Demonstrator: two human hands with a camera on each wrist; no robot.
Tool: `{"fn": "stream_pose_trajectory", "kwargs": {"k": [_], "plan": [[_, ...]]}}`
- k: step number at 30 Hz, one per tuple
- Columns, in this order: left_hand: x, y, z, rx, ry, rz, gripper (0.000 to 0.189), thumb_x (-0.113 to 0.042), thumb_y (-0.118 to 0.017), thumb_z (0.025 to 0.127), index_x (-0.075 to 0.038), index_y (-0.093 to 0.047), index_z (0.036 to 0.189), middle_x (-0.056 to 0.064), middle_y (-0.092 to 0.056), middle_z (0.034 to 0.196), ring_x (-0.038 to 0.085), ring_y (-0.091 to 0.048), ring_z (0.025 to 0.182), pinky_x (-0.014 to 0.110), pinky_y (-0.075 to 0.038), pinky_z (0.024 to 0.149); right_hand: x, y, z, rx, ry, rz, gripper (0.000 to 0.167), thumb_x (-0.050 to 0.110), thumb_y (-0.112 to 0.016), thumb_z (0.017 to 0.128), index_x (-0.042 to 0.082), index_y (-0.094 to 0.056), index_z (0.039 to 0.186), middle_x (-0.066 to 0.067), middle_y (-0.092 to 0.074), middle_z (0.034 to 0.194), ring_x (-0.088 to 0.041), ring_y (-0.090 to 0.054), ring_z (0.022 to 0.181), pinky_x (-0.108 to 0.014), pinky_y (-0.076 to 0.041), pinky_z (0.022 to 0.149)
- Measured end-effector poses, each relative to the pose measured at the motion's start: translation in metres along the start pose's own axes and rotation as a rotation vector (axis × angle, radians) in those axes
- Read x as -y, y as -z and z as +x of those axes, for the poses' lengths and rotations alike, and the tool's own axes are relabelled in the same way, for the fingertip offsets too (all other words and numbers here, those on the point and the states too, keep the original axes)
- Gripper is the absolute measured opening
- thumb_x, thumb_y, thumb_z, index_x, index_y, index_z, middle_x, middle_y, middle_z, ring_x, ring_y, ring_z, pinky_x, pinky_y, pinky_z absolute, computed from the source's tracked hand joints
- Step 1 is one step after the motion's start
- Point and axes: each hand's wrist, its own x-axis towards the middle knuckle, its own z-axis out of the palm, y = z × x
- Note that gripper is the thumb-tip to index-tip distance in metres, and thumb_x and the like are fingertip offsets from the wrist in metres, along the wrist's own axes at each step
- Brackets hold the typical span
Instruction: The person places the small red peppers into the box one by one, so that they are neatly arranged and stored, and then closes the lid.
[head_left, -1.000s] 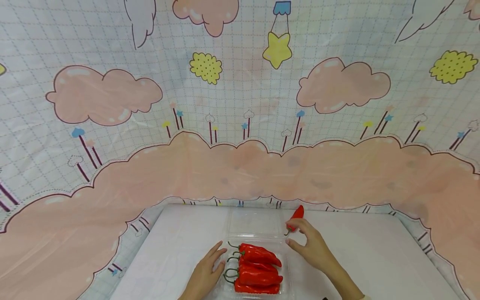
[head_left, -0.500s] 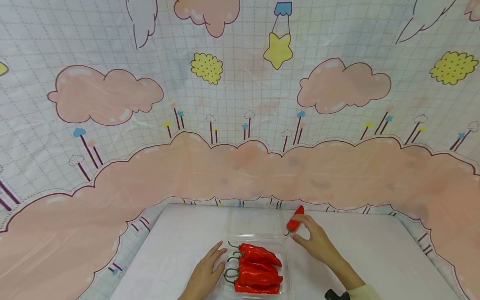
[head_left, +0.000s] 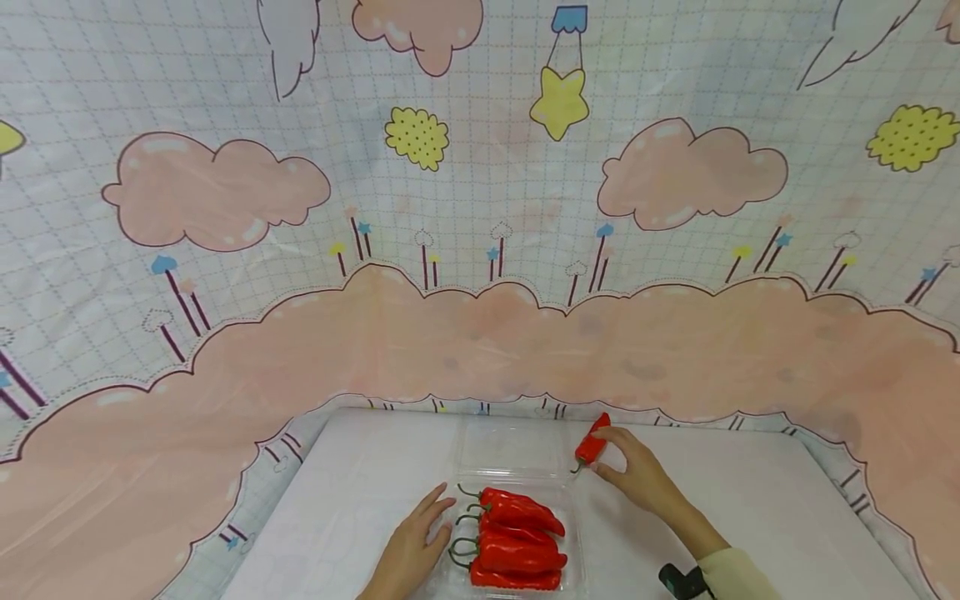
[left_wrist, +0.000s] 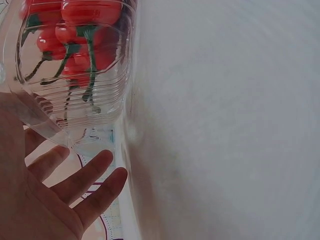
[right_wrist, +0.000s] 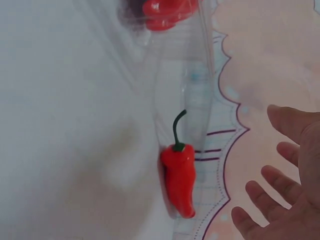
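Note:
Several red peppers [head_left: 521, 552] with green stems lie side by side in a clear plastic container [head_left: 574, 533]. My left hand [head_left: 411, 540] is at the container's left side, fingers spread and fairly straight. In the left wrist view, the fingers [left_wrist: 85, 182] reach along the container's clear end wall; whether they touch it I cannot tell. One loose red pepper [right_wrist: 180, 175] lies on the white table beyond the container's right side. My right hand [head_left: 643, 473] is just right of that pepper. The right wrist view shows its fingers [right_wrist: 272, 197] spread, apart from the pepper.
The container's clear lid [head_left: 510, 448] lies folded back behind it. White tabletop [head_left: 735, 500] extends on both sides. A patterned cloth [head_left: 480, 342] rises at the table's far edge. A black device [head_left: 681, 581] sits by the right sleeve.
My right hand has shifted slightly right, its thumb moving away from the container. More of the right sleeve shows. The left hand and the peppers have stayed in place.

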Motion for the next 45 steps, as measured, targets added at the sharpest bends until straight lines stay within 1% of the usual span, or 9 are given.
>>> {"fn": "stream_pose_trajectory", "kwargs": {"k": [4,10,15,20,27,31,35,41,45], "plan": [[0.001,0.0,0.0,0.001,-0.003,0.003,0.035,-0.022,-0.061,0.095,-0.016,-0.062,0.129,0.003,-0.049,0.15,0.029,-0.059,0.125,0.052,-0.051,0.098,-0.009,-0.001,0.004,0.051,-0.046,-0.011,0.052,0.016,-0.075,0.085,0.009,-0.056,0.133,-0.017,-0.054,0.141,-0.04,-0.05,0.13,-0.059,-0.045,0.105],[0.002,-0.001,-0.001,-0.001,-0.008,0.009,0.035,-0.022,-0.061,0.095,-0.015,-0.062,0.129,0.004,-0.049,0.15,0.029,-0.059,0.125,0.052,-0.052,0.097,-0.015,-0.001,0.01,0.099,-0.088,-0.007,0.054,0.015,-0.074,0.086,0.007,-0.054,0.135,-0.021,-0.051,0.143,-0.045,-0.047,0.132,-0.062,-0.042,0.105],[0.002,0.0,-0.002,-0.004,-0.016,0.016,0.034,-0.022,-0.061,0.095,-0.014,-0.063,0.128,0.005,-0.05,0.149,0.029,-0.059,0.125,0.051,-0.051,0.098,-0.022,-0.006,0.015,0.102,-0.079,-0.022,0.053,0.015,-0.074,0.085,0.003,-0.055,0.134,-0.024,-0.052,0.142,-0.047,-0.047,0.131,-0.064,-0.04,0.106],[0.001,0.0,-0.001,-0.011,-0.026,0.026,0.034,-0.021,-0.061,0.095,-0.014,-0.063,0.128,0.005,-0.05,0.149,0.028,-0.059,0.125,0.051,-0.052,0.098,-0.031,-0.01,0.024,0.105,-0.085,-0.03,0.053,0.017,-0.075,0.085,0.003,-0.056,0.133,-0.024,-0.052,0.142,-0.047,-0.045,0.132,-0.064,-0.038,0.107],[0.001,0.0,0.0,-0.009,-0.028,0.023,0.034,-0.021,-0.061,0.095,-0.015,-0.063,0.129,0.004,-0.05,0.149,0.028,-0.059,0.125,0.051,-0.051,0.098,-0.04,-0.009,0.035,0.184,-0.107,-0.039,0.058,0.021,-0.076,0.084,0.006,-0.055,0.136,-0.021,-0.051,0.144,-0.047,-0.041,0.136,-0.066,-0.036,0.108],[0.001,0.0,0.001,-0.008,-0.026,0.019,0.034,-0.021,-0.061,0.095,-0.016,-0.063,0.129,0.004,-0.05,0.149,0.027,-0.059,0.125,0.051,-0.052,0.098,-0.043,-0.01,0.039,0.216,-0.102,-0.037,0.059,0.024,-0.076,0.084,0.007,-0.055,0.137,-0.021,-0.051,0.144,-0.047,-0.042,0.134,-0.067,-0.037,0.107],[0.001,0.0,0.001,-0.004,-0.018,0.019,0.034,-0.021,-0.061,0.095,-0.017,-0.063,0.129,0.003,-0.05,0.149,0.027,-0.059,0.125,0.051,-0.052,0.098,-0.045,-0.013,0.043,0.233,-0.099,0.002,0.058,0.023,-0.077,0.084,0.005,-0.055,0.135,-0.023,-0.053,0.141,-0.047,-0.047,0.128,-0.067,-0.04,0.104],[0.001,-0.001,0.0,-0.009,-0.014,0.014,0.035,-0.021,-0.061,0.095,-0.017,-0.063,0.129,0.003,-0.05,0.15,0.027,-0.059,0.125,0.051,-0.051,0.098,-0.046,-0.019,0.047,0.261,-0.141,0.001,0.061,0.022,-0.082,0.079,0.006,-0.057,0.132,-0.021,-0.058,0.133,-0.039,-0.053,0.119,-0.06,-0.048,0.101],[0.002,-0.002,-0.001,-0.021,-0.016,0.018,0.035,-0.02,-0.061,0.094,-0.017,-0.063,0.129,0.003,-0.05,0.149,0.027,-0.059,0.125,0.05,-0.052,0.098,-0.049,-0.022,0.049,0.283,-0.153,-0.015,0.062,0.024,-0.082,0.078,0.007,-0.057,0.133,-0.021,-0.058,0.133,-0.037,-0.054,0.118,-0.057,-0.05,0.099]]}}
